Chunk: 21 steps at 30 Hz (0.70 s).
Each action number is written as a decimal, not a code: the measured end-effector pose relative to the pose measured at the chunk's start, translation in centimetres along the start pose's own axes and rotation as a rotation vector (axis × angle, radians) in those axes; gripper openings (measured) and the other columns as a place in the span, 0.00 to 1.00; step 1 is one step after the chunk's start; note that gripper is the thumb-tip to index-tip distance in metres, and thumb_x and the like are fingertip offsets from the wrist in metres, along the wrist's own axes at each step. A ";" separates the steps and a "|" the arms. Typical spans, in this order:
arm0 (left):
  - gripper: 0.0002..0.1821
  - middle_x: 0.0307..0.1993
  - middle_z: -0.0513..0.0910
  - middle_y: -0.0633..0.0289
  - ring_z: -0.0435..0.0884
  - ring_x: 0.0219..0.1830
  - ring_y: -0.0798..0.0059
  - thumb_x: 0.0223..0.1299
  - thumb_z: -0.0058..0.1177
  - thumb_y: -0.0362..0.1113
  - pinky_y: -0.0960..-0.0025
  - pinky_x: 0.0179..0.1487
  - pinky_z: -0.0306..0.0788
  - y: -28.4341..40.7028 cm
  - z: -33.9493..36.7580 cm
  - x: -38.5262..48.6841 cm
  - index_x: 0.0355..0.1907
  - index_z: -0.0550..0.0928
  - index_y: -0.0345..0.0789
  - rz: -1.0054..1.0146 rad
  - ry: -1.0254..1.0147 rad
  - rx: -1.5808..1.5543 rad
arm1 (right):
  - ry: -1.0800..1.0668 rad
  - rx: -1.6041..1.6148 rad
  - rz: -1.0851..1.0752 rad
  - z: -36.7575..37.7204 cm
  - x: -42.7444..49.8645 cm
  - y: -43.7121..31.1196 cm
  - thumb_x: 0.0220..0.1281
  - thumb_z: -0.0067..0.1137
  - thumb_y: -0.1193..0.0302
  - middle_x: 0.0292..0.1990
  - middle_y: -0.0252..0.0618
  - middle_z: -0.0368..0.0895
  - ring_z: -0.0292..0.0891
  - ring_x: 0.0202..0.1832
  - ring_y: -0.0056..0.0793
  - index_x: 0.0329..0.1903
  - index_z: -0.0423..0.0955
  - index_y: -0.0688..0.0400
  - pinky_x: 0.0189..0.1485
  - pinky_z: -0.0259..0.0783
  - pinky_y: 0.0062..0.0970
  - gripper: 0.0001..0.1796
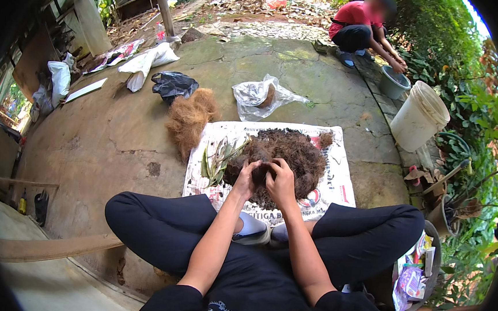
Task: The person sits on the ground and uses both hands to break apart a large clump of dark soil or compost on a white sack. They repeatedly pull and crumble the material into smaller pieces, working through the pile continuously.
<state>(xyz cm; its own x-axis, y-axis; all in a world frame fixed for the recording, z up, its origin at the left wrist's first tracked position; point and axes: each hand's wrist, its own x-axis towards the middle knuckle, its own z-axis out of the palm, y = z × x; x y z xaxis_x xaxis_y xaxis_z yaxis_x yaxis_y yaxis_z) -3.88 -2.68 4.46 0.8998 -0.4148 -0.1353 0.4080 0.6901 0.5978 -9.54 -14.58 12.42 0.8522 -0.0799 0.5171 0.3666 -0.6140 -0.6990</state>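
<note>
My left hand [245,180] and my right hand [281,180] both hold a dark brown fibrous clump [261,173] between them, fingertips close together. Beneath and beyond them, a heap of dark brown fibre and soil [303,157] lies on a flattened white printed sack [339,162]. Left of the heap on the sack are long green and dried leaves [217,166]. A small brown clump [326,139] sits at the heap's far right. Off the sack's far left corner rests a pile of light brown fibre [191,119], touching a black plastic bag [173,85].
A clear plastic bag [261,98] with something brown inside lies beyond the sack. At the far right a person [357,28] squats with hands at a grey bucket [395,82]. Nearer stand a white bucket [420,115] and a basket of wrappers [430,263]. White sacks [151,62] lie far left.
</note>
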 end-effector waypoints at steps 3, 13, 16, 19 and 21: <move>0.14 0.42 0.80 0.60 0.79 0.45 0.71 0.61 0.49 0.38 0.66 0.52 0.73 -0.2 1.0 -0.4 0.47 0.74 0.35 0.026 0.030 0.046 | 0.008 0.033 0.030 -0.6 0.5 0.3 0.46 0.54 0.81 0.37 0.52 0.77 0.74 0.39 0.51 0.37 0.77 0.67 0.45 0.70 0.38 0.12; 0.26 0.44 0.76 0.61 0.78 0.44 0.73 0.55 0.57 0.33 0.67 0.45 0.76 -0.7 1.8 -0.6 0.56 0.63 0.40 0.088 0.148 0.134 | 0.061 0.029 0.063 -0.2 0.2 1.7 0.47 0.57 0.79 0.31 0.50 0.78 0.76 0.36 0.48 0.34 0.78 0.67 0.41 0.71 0.36 0.09; 0.30 0.45 0.76 0.60 0.78 0.44 0.73 0.55 0.58 0.34 0.69 0.46 0.75 -1.0 1.4 -0.3 0.58 0.61 0.37 0.162 0.164 0.247 | 0.029 0.059 0.134 0.1 0.2 2.2 0.49 0.57 0.78 0.31 0.48 0.79 0.77 0.35 0.44 0.36 0.79 0.65 0.41 0.71 0.33 0.10; 0.33 0.46 0.76 0.58 0.78 0.45 0.72 0.55 0.58 0.36 0.69 0.45 0.76 -1.3 1.2 0.4 0.60 0.59 0.35 0.256 0.193 0.384 | -0.033 0.177 0.291 -0.1 0.2 2.9 0.51 0.56 0.77 0.33 0.46 0.82 0.80 0.36 0.35 0.40 0.80 0.64 0.42 0.72 0.28 0.12; 0.35 0.48 0.75 0.57 0.77 0.47 0.71 0.54 0.59 0.37 0.68 0.47 0.75 -1.4 1.0 0.6 0.61 0.58 0.34 0.224 0.248 0.372 | -0.082 0.249 0.391 -0.1 0.3 3.2 0.53 0.55 0.77 0.35 0.45 0.83 0.80 0.38 0.30 0.42 0.80 0.64 0.43 0.72 0.27 0.13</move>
<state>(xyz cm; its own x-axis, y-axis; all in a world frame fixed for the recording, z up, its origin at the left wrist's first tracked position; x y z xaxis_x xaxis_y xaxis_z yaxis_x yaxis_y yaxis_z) -4.08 -4.45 4.32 0.9871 -0.0958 -0.1283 0.1584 0.4690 0.8689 -8.15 -16.66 10.40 0.9672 -0.1991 0.1575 0.0818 -0.3427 -0.9359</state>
